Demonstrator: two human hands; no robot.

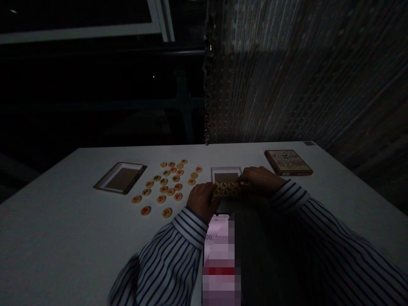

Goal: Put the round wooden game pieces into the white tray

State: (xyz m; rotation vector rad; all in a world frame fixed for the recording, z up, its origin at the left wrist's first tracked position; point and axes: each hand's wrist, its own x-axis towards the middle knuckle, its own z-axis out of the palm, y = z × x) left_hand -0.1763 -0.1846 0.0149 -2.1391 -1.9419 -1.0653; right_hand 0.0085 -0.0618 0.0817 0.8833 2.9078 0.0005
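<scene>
A small white box (226, 169) stands in front of me with two rows of round wooden Chinese chess pieces (225, 189) in its near part. Along the box's left side, my left hand (202, 199) is closed, its fingers and thumb gripping the edge by the end pieces. My right hand (263, 180) reaches in from the right. Its fingers are pinched at the right end of the rows, around what looks like a chess piece; the hand partly hides it. Left of the box, many loose pieces (170, 192) with red or black characters lie scattered on the white table (79, 221).
An open box part (120, 177) lies at the left. A printed, closed-looking box lid (290, 162) rests at the back right. A lit phone (216, 255) lies nearest me, between my forearms. A bead curtain (270, 76) hangs behind the table. The room is dark.
</scene>
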